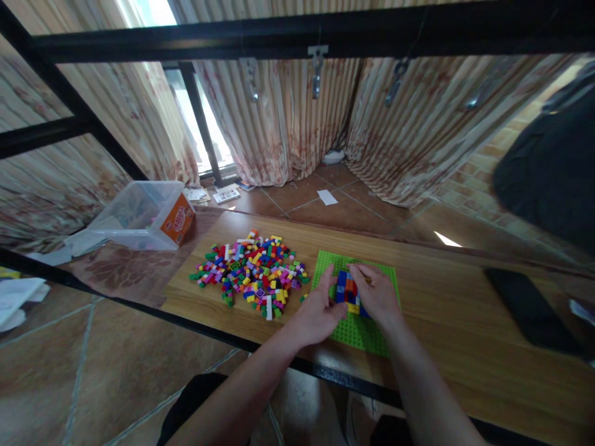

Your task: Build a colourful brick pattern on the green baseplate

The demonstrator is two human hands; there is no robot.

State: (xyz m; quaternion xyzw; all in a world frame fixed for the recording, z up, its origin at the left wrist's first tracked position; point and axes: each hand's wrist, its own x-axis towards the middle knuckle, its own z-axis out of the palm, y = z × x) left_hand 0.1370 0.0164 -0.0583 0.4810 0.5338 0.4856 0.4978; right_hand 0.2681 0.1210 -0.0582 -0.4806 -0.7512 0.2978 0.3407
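Observation:
A green baseplate (357,337) lies on the wooden table. On its middle stands a block of toy bricks (342,288) in blue, orange, red and yellow. My left hand (318,313) rests at the left side of these bricks, its thumb and fingers apart and nothing visible between them. My right hand (375,292) is over the right side of the block, with bent fingers pressed together at its far edge. Whatever those fingers hold is hidden. Part of the block is covered by my right hand.
Left of the baseplate spreads a pile of loose colourful bricks (258,269). A clear plastic box (139,210) with an orange label sits farther left. A dark phone-like slab (532,310) lies at the right. A black metal bar (288,43) with hanging clips crosses in front.

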